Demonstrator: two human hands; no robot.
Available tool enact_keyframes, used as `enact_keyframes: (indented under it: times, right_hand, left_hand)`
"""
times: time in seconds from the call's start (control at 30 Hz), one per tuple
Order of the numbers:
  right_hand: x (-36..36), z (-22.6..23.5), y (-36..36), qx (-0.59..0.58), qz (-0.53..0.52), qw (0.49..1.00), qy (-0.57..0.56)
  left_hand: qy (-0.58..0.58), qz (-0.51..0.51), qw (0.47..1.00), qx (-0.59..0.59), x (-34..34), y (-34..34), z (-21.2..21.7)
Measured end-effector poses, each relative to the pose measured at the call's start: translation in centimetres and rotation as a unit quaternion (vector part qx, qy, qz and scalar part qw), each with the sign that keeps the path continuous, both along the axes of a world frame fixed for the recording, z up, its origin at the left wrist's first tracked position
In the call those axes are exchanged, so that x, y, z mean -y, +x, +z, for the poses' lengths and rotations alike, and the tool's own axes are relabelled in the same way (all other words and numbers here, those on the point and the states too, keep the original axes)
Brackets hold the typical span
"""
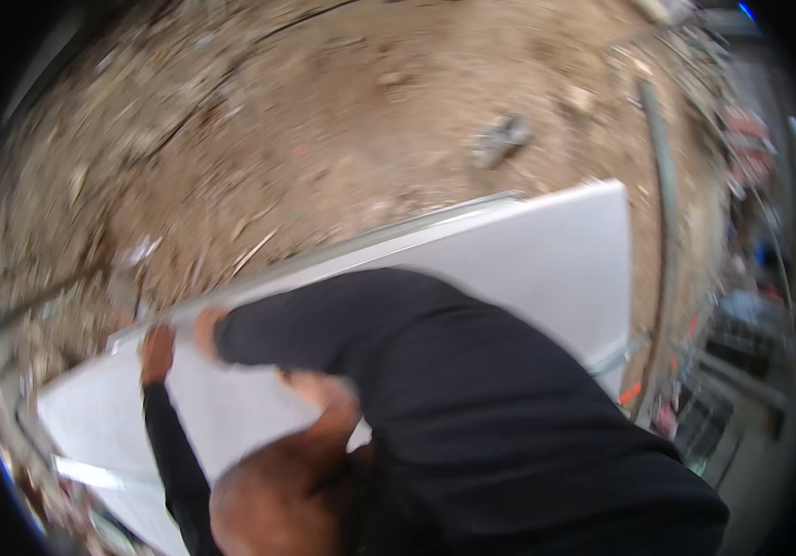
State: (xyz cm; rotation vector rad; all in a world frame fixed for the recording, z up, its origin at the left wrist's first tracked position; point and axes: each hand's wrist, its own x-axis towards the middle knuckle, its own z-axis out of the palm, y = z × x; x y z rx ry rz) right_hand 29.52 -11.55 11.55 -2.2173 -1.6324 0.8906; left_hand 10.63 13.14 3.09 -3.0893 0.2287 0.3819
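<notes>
One black-clad co-worker (pixel 509 408) bends across the foreground over a white panel (pixel 546 264); the co-worker's hands (pixel 158 354) are at its far edge, grip too blurred to tell. The wearer's own grip cannot be told. A metal strip (pixel 467 211) borders that edge; beyond, a grey lump (pixel 500 141) lies on dirt ground (pixel 361 111).

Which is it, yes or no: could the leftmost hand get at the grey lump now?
Probably no: the leftmost hand is at the left of the board, another hand close to its right, and the grey lump lies far to the right, on dirt beyond the board.
</notes>
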Motion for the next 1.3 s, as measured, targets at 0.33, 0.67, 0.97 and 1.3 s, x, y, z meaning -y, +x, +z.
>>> enact_keyframes:
  times: [0.33,0.67,0.97,1.3]
  right_hand:
    - [6.9,6.6,8.3,0.048,0.164,0.985,0.010]
    - [5.9,7.0,8.3,0.105,0.191,0.976,-0.014]
    - [6.1,5.7,8.9,0.108,0.218,0.970,-0.019]
    - [8.7,7.9,10.6,0.103,0.239,0.963,-0.072]
  left_hand:
    - [-0.036,0.404,0.914,0.022,8.2,8.2,1.8]
    - [-0.090,0.428,0.893,0.110,8.9,9.3,2.6]
    - [-0.086,0.427,0.893,0.114,8.8,9.0,2.2]
    - [-0.061,0.441,0.894,0.047,8.8,9.4,3.1]
